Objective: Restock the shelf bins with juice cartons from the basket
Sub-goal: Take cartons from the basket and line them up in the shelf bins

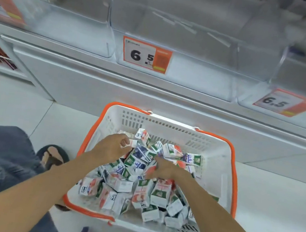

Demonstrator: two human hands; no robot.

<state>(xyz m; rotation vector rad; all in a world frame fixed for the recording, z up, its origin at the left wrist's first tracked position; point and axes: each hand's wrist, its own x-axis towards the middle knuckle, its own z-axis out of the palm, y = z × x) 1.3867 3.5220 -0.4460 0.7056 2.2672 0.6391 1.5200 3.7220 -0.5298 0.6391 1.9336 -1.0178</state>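
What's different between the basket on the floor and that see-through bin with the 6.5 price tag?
The basket is white with an orange rim and slotted walls; the bin is clear with solid walls. The basket sits on the floor; the bin sits on the shelf above it. The basket holds a heap of juice cartons; the bin looks empty. Both are plastic containers.

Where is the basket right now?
Head view, lower centre: the basket sits on the floor below the middle shelf bin, left hand and right hand inside it.

Clear glossy plastic bins (177, 32), perforated white plastic basket (216, 172) — printed paperboard cartons (160, 193)
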